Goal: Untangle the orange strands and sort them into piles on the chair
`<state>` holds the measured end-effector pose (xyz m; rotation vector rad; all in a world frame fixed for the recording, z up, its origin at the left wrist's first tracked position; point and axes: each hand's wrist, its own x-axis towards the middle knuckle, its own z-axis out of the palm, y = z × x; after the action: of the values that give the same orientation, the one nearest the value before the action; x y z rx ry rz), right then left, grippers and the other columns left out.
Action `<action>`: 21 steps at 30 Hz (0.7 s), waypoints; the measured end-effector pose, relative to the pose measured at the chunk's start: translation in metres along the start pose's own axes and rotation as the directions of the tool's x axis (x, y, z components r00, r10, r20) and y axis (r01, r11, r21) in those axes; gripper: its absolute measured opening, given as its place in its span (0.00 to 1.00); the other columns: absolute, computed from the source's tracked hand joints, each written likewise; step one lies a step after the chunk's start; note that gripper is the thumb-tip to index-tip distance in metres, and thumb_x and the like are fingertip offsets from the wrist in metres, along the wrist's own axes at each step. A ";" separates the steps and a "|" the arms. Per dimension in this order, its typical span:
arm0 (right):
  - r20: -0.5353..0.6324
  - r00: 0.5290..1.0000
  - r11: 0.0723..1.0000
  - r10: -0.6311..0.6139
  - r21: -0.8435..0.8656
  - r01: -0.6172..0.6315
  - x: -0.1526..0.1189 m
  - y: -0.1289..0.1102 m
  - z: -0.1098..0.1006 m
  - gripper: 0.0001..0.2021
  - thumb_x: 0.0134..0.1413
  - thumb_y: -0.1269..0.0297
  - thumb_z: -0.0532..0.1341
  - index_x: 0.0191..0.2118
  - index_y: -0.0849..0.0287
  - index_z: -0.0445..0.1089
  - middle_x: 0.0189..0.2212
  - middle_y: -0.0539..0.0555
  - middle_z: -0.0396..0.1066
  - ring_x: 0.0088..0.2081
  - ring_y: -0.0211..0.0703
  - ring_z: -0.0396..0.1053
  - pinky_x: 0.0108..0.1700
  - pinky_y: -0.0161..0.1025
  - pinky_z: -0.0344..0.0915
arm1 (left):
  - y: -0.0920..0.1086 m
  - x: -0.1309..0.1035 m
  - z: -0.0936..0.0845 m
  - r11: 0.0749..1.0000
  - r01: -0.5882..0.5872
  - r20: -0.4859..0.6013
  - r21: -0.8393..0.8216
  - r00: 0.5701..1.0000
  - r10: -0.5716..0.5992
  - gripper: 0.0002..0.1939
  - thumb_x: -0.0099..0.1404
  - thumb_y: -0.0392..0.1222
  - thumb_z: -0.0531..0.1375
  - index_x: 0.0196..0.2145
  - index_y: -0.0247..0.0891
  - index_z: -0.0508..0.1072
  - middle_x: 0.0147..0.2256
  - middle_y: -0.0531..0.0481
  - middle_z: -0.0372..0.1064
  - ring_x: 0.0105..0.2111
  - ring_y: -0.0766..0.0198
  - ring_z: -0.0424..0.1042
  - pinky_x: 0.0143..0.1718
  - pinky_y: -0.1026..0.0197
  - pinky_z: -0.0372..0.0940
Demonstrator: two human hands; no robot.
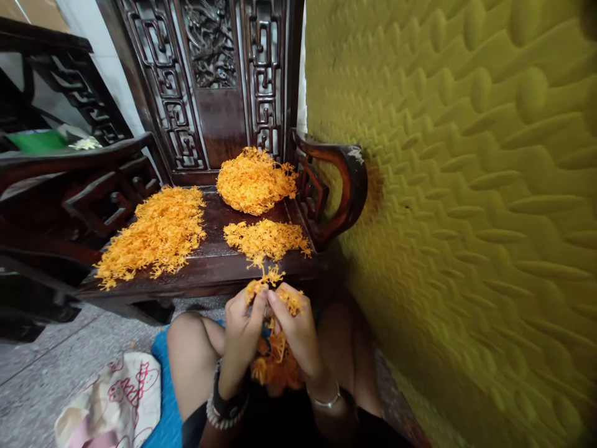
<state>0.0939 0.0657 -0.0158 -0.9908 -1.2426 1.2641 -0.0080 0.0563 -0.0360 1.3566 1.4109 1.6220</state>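
My left hand and my right hand meet in front of the dark wooden seat, thumbs and fingers pinched on small orange branching pieces. A short strand of these pieces reaches from my fingertips toward a small flat pile at the seat's front right. Behind it sits a taller rounded orange heap. A wide orange pile covers the seat's left part. More orange pieces lie below my hands, between my legs.
The carved wooden chair has a curved right armrest beside a padded yellow-green wall. A white cloth bag with red drawings lies on the floor at lower left, near a blue mat.
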 end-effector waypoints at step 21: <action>0.203 0.978 0.982 0.037 0.173 -0.073 -0.017 0.016 -0.011 0.16 0.56 0.50 0.60 0.27 0.57 0.62 0.15 0.43 0.53 0.17 0.32 0.47 0.21 0.36 0.46 | 0.010 -0.011 0.003 0.977 -0.204 -0.015 0.067 0.979 0.205 0.08 0.67 0.43 0.55 0.30 0.39 0.67 0.26 0.55 0.63 0.27 0.67 0.62 0.31 0.65 0.57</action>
<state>0.1048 0.0518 -0.0346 -0.7871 -1.2333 1.5206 0.0003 0.0449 -0.0300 1.5706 1.3848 1.7379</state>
